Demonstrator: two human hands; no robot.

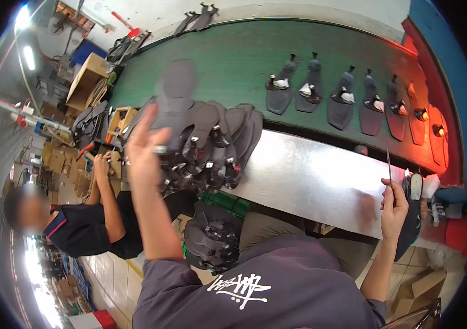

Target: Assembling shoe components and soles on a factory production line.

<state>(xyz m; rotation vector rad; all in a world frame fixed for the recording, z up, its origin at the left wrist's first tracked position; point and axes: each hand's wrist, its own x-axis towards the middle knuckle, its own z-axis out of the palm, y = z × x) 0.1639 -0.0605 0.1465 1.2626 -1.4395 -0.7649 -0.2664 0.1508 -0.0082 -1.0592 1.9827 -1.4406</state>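
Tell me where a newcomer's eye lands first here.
Soles lit orange-red at the green surface's right end likely catch the eye first. Then comes the heap of dark soles by the blurred left hand. At right, the right hand pinches a thin, near-upright rod.

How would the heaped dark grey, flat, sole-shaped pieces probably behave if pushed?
The heap would probably shift unevenly, since its pieces overlap at different angles. Single pieces may feel light for their size, looking flat and thin.

The left hand (144, 153) and nearby gray sole (178, 86) are blurred.
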